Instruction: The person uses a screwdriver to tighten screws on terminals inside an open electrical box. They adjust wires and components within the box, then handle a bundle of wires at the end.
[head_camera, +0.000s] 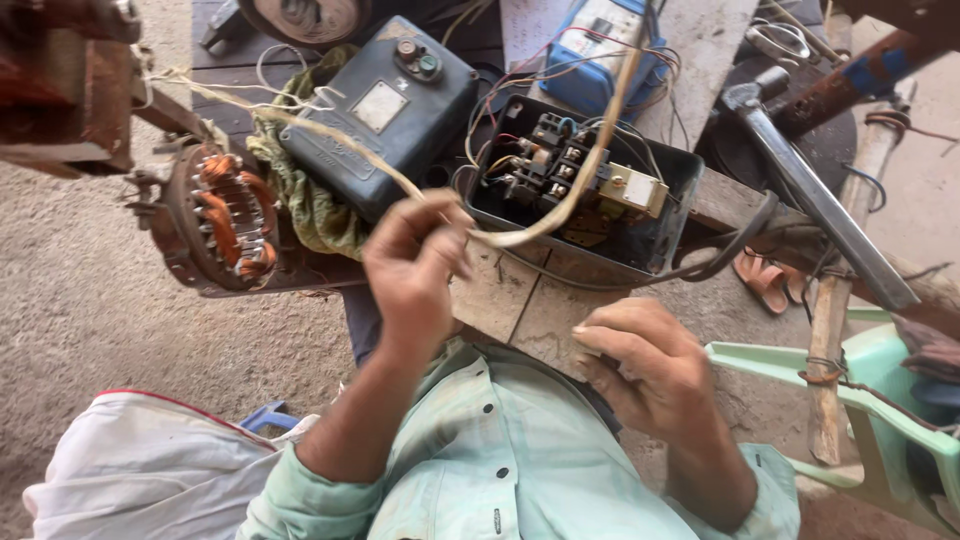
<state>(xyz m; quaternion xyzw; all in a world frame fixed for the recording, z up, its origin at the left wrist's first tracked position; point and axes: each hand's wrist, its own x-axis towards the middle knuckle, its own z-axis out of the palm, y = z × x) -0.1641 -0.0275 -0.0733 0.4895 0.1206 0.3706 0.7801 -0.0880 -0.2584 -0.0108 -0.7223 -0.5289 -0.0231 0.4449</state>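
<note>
On the worktop (520, 310), in the upper middle of the frame, an open dark switch box (585, 195) is seen with its contactor and coloured wires exposed, and just left of it a closed blue-grey starter box (385, 110) lies tilted on a green rag (310, 200). A pale stiff cord (560, 205) is pinched between the closed fingers of the left hand (415, 265), held raised at the centre of the frame; from there it is looped over the open box and run up to the top edge. The right hand (645, 365) is rested lower right of centre on the worktop's edge, loosely curled, nothing gripped. It is judged that the cord could be snagged on the terminals, or a wire pulled loose, if it is drawn sharply. A motor stator (215, 220) overhangs at the left and might be knocked off. A pale rectangular label is fixed on the starter box lid; a blue meter (600, 50) with a white face is placed at the top.
</note>
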